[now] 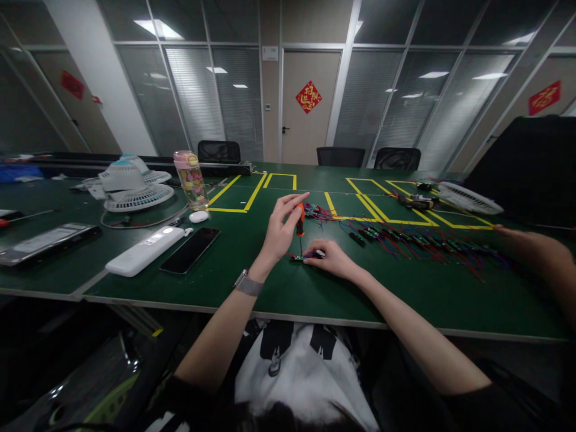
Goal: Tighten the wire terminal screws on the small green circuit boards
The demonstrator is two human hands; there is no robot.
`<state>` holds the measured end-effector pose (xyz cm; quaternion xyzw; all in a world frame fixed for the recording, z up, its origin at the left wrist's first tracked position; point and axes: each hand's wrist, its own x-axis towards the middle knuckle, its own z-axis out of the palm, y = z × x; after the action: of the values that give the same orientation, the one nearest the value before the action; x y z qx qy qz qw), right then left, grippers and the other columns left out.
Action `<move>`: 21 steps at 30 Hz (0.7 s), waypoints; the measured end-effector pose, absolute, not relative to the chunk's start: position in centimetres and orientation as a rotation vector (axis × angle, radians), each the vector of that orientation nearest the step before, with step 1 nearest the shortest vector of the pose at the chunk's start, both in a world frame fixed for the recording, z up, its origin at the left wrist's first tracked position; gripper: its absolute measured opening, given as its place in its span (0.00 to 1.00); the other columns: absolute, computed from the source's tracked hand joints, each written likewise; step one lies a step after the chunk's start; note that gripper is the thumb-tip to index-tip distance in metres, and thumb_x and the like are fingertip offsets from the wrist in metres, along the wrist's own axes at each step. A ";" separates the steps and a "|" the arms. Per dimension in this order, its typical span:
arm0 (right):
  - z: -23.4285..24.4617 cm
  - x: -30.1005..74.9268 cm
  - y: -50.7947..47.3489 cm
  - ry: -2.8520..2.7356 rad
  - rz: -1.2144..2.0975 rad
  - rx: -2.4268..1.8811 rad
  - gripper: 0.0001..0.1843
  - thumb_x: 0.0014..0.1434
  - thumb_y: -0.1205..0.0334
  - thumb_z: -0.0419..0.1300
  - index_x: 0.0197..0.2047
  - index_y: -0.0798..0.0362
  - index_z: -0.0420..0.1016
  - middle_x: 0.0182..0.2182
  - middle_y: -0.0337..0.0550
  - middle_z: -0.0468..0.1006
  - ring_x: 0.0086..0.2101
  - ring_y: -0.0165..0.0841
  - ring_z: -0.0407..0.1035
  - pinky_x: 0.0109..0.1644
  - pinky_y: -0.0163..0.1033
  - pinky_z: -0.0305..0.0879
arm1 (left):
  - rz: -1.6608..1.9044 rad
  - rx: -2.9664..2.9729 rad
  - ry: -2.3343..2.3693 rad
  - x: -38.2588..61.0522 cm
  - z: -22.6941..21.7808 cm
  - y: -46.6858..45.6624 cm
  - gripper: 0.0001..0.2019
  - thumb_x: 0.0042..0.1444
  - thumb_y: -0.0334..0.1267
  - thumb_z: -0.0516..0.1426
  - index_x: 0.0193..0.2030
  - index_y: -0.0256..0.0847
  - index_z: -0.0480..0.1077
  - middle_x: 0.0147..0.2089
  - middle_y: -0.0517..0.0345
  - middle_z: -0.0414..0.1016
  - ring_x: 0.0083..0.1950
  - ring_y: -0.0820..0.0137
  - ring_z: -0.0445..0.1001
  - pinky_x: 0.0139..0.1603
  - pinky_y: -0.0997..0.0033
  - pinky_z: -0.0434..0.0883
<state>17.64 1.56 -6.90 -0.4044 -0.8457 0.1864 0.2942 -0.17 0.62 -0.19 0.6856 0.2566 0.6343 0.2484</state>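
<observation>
**Screwdriver upright on a small circuit board, both hands at work**

Screwdriver (300,223) with an orange handle stands nearly upright, its thin shaft pointing down onto a small circuit board (299,258) that lies flat on the green table (252,282), near the front edge and just ahead of the person. The left hand (279,231) pinches the handle near its top with thumb and fingertips, the remaining fingers fanned up and open; a watch sits on that wrist, and the forearm rises steeply from the table edge. The right hand (330,258) lies low, palm down, fingers curled closed over the board's right end, pressing it to the table, with short coloured wires trailing from beneath.

The driver looks light and rigid, best held by its grippy handle. The board seems small, light and likely fragile, safest pinned by its edges, and it would slide easily on the smooth top.

Further right, a row of similar wired boards (405,237) spreads across the table, and another person's forearm (535,249) reaches in from the right edge. To the left lie a dark phone (189,250), a white power bank (144,251), a drink bottle (191,179) and a desk fan (130,183).
</observation>
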 end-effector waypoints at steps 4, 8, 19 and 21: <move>-6.9 17.6 1.5 -2.242 0.504 -1.076 0.06 0.53 0.63 0.67 0.36 0.54 0.81 0.33 0.44 0.80 0.37 0.35 0.72 0.43 0.39 0.66 | 1.573 1.771 0.564 -0.1 0.0 0.4 0.17 0.61 0.39 0.55 0.56 0.42 0.71 0.48 0.51 0.77 0.48 0.67 0.76 0.51 0.65 0.71; -6.9 17.6 1.6 -2.236 0.498 -1.080 0.06 0.53 0.63 0.67 0.36 0.54 0.81 0.33 0.44 0.80 0.36 0.35 0.72 0.43 0.39 0.66 | 1.691 1.822 0.700 -0.1 -0.1 0.5 0.13 0.57 0.37 0.59 0.50 0.42 0.76 0.51 0.51 0.73 0.50 0.68 0.74 0.51 0.69 0.71; -6.9 17.6 1.5 -2.252 0.486 -1.090 0.06 0.54 0.63 0.66 0.36 0.53 0.81 0.33 0.44 0.80 0.37 0.35 0.72 0.43 0.39 0.66 | 1.796 1.942 0.784 -0.1 -0.3 0.4 0.12 0.56 0.36 0.61 0.48 0.45 0.76 0.49 0.53 0.72 0.49 0.69 0.72 0.51 0.69 0.71; -6.9 17.6 1.5 -2.255 0.484 -1.080 0.06 0.54 0.63 0.66 0.37 0.53 0.81 0.33 0.44 0.80 0.37 0.35 0.72 0.43 0.39 0.66 | 1.763 1.918 0.733 -0.1 -0.2 0.4 0.14 0.61 0.35 0.56 0.53 0.45 0.74 0.54 0.51 0.70 0.52 0.68 0.72 0.53 0.67 0.71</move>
<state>17.58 1.49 -6.88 -0.4056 -0.8465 0.1815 0.2931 -0.10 0.43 -0.21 0.6920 0.2646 0.6361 0.2157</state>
